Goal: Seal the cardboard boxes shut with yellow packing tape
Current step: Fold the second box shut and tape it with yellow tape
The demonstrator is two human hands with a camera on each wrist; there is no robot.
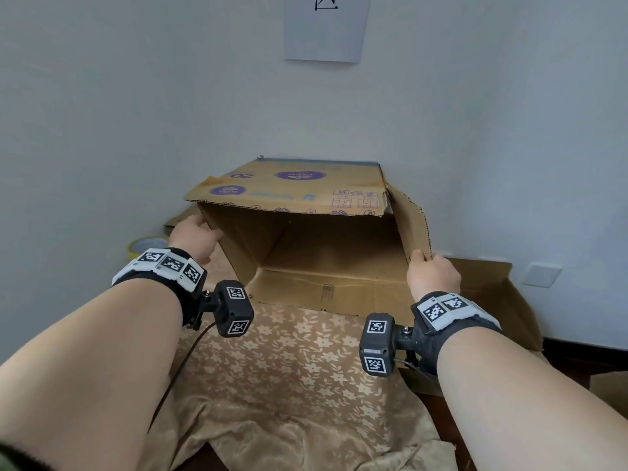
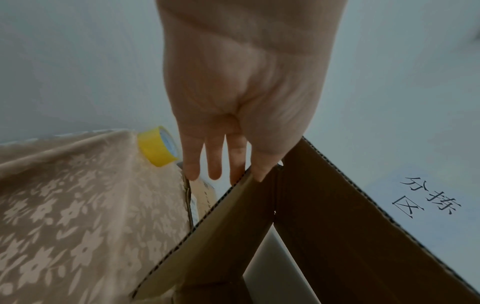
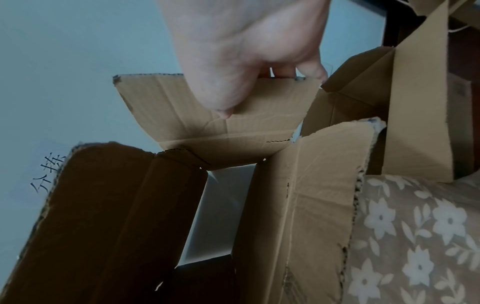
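A large cardboard box (image 1: 306, 188) lies on its side on a floral cloth, with its open end facing me and its top flap sticking out level. My left hand (image 1: 193, 232) holds the left flap (image 2: 223, 236) at its edge, thumb on the inner face and straight fingers (image 2: 215, 164) behind it. My right hand (image 1: 430, 268) grips the right flap (image 3: 259, 123), thumb pressed on the inside and fingers curled over the edge. A roll of yellow packing tape (image 2: 155, 148) stands on the cloth just left of the box (image 1: 144, 248), untouched.
Another open cardboard box (image 1: 503, 300) sits at the right, against the wall. The beige floral cloth (image 1: 306, 362) covers the surface in front. A paper sign (image 1: 326, 28) hangs on the wall close behind the box. A flat piece of cardboard (image 1: 180, 217) lies behind my left hand.
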